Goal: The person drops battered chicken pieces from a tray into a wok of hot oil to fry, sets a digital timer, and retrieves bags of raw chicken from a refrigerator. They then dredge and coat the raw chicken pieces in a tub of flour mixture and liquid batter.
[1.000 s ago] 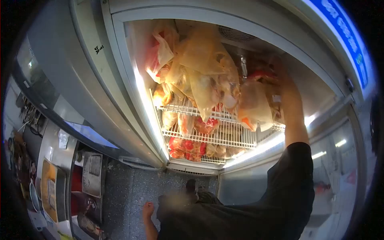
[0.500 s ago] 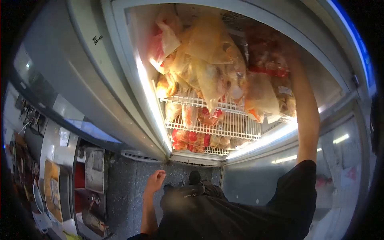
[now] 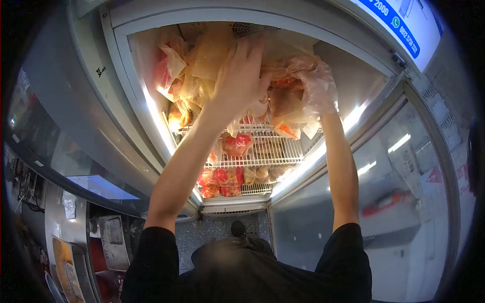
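Both my arms reach into the upper part of a lit upright fridge. My left hand (image 3: 243, 76) is raised over the bagged food, fingers stretched upward and slightly blurred. My right hand (image 3: 316, 91) is at the right side of the top shelf, largely covered by crinkled clear plastic. It seems closed on a clear plastic bag (image 3: 298, 68) with reddish contents; the fingertips are hidden. Yellowish plastic bags (image 3: 209, 55) of food crowd the shelf behind my left hand. A pale bag with an orange patch (image 3: 287, 130) hangs over the shelf's front edge.
Lower wire racks (image 3: 262, 151) hold red-and-clear packs (image 3: 220, 177). The glass door (image 3: 364, 212) stands swung out at right. A bright light strip (image 3: 303, 171) edges the opening. Metal trays (image 3: 113, 242) and a counter (image 3: 63, 217) are at lower left.
My left hand has risen from beside my body into the fridge. My right hand has come forward from deep at the back right, now with clear plastic around it. The view has shifted.
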`<move>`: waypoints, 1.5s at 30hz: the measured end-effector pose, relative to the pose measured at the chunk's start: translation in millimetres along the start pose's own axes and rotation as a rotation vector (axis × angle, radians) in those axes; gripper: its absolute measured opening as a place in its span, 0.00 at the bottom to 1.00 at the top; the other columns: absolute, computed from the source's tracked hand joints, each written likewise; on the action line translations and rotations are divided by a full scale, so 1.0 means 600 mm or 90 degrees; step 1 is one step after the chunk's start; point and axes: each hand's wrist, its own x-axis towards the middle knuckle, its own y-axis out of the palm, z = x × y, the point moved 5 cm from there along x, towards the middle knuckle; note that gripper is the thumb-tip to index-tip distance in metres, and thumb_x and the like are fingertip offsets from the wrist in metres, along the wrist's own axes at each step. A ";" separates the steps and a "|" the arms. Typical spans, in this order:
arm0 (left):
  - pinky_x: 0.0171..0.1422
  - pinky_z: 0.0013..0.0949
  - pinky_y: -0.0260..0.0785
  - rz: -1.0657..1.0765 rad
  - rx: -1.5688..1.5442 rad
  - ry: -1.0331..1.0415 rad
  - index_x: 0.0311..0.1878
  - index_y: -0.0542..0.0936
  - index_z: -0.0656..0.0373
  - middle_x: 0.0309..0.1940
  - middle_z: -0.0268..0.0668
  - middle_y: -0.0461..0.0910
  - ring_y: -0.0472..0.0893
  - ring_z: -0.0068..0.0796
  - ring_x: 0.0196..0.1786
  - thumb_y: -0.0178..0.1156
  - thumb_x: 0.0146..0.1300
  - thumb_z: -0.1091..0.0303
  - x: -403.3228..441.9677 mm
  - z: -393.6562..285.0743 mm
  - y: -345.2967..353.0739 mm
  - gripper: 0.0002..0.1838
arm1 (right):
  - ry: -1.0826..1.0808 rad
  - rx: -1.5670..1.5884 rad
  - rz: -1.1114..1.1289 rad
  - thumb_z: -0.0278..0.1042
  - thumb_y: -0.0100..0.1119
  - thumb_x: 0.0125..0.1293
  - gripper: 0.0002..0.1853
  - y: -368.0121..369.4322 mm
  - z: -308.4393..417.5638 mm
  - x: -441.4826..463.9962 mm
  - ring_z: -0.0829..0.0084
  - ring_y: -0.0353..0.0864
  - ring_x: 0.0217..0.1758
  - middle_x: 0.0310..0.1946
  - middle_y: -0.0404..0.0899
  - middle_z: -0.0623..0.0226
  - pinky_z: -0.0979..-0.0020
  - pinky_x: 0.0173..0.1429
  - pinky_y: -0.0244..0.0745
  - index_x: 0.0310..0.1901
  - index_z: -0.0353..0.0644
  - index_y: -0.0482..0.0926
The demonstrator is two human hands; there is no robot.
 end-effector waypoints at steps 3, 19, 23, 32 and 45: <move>0.55 0.44 0.69 0.129 0.002 -0.071 0.54 0.74 0.61 0.50 0.49 0.74 0.77 0.46 0.50 0.61 0.53 0.66 0.032 0.056 0.077 0.23 | 0.304 0.363 -0.067 0.31 0.66 0.55 0.22 0.004 -0.054 -0.026 0.72 0.77 0.49 0.49 0.77 0.63 0.75 0.51 0.75 0.52 0.39 0.75; 0.58 0.41 0.67 0.281 -0.231 0.044 0.51 0.78 0.56 0.47 0.47 0.78 0.76 0.46 0.52 0.56 0.58 0.58 0.100 0.086 0.167 0.20 | 0.258 0.028 -0.198 0.43 0.58 0.63 0.14 -0.018 -0.091 0.014 0.70 0.78 0.32 0.35 0.83 0.64 0.69 0.43 0.72 0.43 0.42 0.82; 0.55 0.39 0.68 0.254 -0.092 0.090 0.52 0.75 0.59 0.46 0.48 0.78 0.76 0.47 0.51 0.53 0.62 0.58 0.122 0.080 0.179 0.20 | 0.232 -0.259 -0.271 0.45 0.49 0.66 0.17 -0.010 -0.006 0.050 0.61 0.79 0.34 0.33 0.81 0.59 0.65 0.44 0.72 0.39 0.40 0.82; 0.67 0.32 0.58 0.423 -0.466 -0.215 0.67 0.64 0.56 0.58 0.40 0.73 0.70 0.32 0.60 0.58 0.61 0.47 0.087 0.070 0.193 0.35 | 0.004 -0.550 -0.170 0.41 0.43 0.67 0.16 -0.001 -0.085 0.111 0.56 0.79 0.38 0.35 0.79 0.54 0.58 0.42 0.72 0.45 0.39 0.75; 0.60 0.58 0.60 0.419 -0.004 0.075 0.71 0.48 0.55 0.43 0.49 0.78 0.73 0.52 0.55 0.59 0.59 0.53 0.060 -0.007 0.141 0.43 | -0.059 -0.950 0.034 0.37 0.50 0.65 0.20 -0.006 -0.083 0.097 0.57 0.74 0.56 0.53 0.74 0.56 0.61 0.58 0.72 0.57 0.39 0.71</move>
